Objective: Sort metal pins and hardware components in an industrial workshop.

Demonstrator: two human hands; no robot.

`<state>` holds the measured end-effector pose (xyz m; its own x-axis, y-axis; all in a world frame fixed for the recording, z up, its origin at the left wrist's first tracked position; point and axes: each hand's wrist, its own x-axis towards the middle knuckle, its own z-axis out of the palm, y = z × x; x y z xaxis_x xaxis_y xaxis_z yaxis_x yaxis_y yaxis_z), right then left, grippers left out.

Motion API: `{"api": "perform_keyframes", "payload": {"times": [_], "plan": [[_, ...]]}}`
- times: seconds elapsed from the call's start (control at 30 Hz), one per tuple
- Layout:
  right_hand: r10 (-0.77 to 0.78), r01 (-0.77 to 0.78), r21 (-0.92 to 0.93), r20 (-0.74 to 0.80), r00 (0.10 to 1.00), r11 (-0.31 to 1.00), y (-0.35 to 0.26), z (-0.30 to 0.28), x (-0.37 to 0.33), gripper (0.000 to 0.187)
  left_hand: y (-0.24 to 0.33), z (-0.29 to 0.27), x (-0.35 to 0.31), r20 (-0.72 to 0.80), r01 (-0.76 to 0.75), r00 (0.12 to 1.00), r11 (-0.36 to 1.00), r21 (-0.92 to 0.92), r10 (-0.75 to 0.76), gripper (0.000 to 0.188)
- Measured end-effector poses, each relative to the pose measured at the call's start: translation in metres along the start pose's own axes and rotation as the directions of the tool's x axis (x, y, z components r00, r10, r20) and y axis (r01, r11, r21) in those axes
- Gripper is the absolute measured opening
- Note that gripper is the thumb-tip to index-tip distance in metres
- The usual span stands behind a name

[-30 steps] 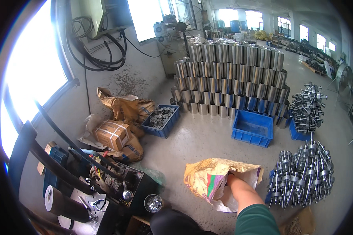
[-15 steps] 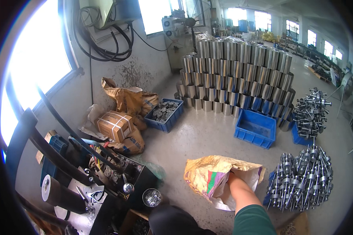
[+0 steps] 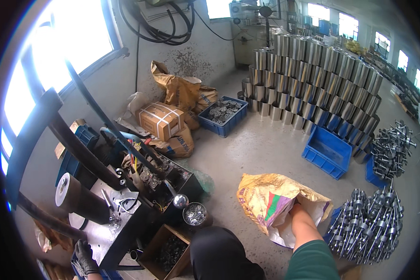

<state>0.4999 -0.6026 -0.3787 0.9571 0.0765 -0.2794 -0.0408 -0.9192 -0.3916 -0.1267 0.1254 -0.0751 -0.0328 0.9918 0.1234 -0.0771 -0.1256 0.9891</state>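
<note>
My right hand reaches into the mouth of a yellow-brown woven sack on the floor, its bare forearm coming out of a green sleeve. The sack's folds hide the fingers and anything they touch. At the lower left, my left hand wears a dark glove. It lies by the near edge of the metal workbench, its fingers looking stretched out, with nothing visible in them. A dark roller and small metal parts lie on that bench.
Right of the sack stand piled shafts with rotors. An empty blue crate sits before stacked steel cylinders. By my knee are a tin of small metal pieces and a wooden box. A ball-ended lever juts out.
My view has swung left, so the scene sits further right. More of my gloved left hand now shows by the bench. My right hand is still inside the sack.
</note>
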Motion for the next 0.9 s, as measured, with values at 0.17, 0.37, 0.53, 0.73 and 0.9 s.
{"api": "perform_keyframes", "payload": {"times": [0.17, 0.37, 0.53, 0.73, 0.9], "plan": [[-0.060, 0.060, -0.008, -0.013, 0.998, 0.998, -0.017, 0.005, -0.004, 0.048, 0.018, 0.036, -0.035, -0.004, 0.030, 1.000, 0.994, 0.107, -0.030, 0.020], [-0.192, 0.192, -0.003, -0.024, 0.981, 0.981, -0.048, 0.016, 0.015, 0.046, 0.032, 0.053, -0.056, -0.016, 0.010, 1.000, 0.990, 0.141, -0.008, 0.017], [-0.294, 0.295, 0.017, -0.048, 0.955, 0.955, -0.079, 0.023, 0.038, 0.044, 0.041, 0.053, -0.071, -0.050, 0.003, 0.999, 0.985, 0.170, 0.005, 0.018], [-0.369, 0.371, 0.028, -0.042, 0.928, 0.928, -0.079, 0.034, 0.048, 0.041, 0.044, 0.060, -0.078, -0.113, 0.022, 0.994, 0.984, 0.175, -0.002, 0.016], [-0.364, 0.369, 0.021, -0.123, 0.923, 0.929, -0.031, 0.000, 0.074, 0.039, 0.043, 0.052, -0.072, -0.080, 0.026, 0.997, 0.993, 0.117, -0.017, 0.016]]}}
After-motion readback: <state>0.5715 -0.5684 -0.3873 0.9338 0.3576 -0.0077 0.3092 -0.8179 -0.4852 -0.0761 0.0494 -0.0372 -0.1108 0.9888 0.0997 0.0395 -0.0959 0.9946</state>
